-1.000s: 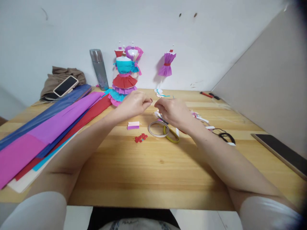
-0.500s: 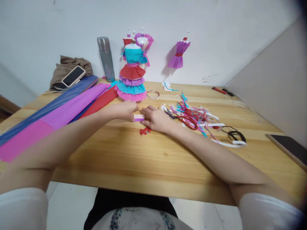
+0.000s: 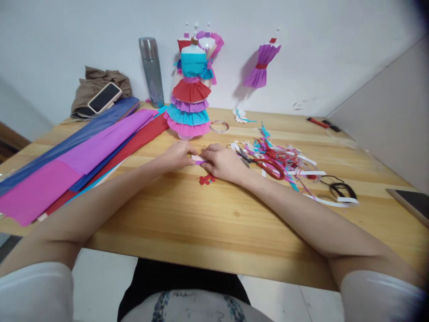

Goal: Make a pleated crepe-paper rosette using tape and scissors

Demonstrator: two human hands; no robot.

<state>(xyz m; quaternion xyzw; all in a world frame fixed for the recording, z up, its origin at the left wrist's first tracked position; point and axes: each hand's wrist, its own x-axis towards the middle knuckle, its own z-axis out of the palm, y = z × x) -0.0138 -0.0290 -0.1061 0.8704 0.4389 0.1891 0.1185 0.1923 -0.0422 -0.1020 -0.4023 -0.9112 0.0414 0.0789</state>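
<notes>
Between my two hands, just above the wooden table, lies a small strip of paper, purple with a pale edge. My left hand pinches its left end, while the closed fingers of my right hand hold its right end. Several small red paper cutouts rest right below my right hand. Behind my hands stands a doll-shaped dress form in tiered blue, red, purple and pink paper. Red-handled scissors lie to the right of my right hand.
Coloured paper sheets stretch along the left. A grey flask, brown cloth and phone stand behind them. Paper scraps, a tape roll and black hair tie lie rightward. A purple-dressed form leans near the wall.
The view has shifted slightly, so the table things sit a little further right and higher. Both hands keep hold of the paper strip, and my left fingers have moved a little along it.
</notes>
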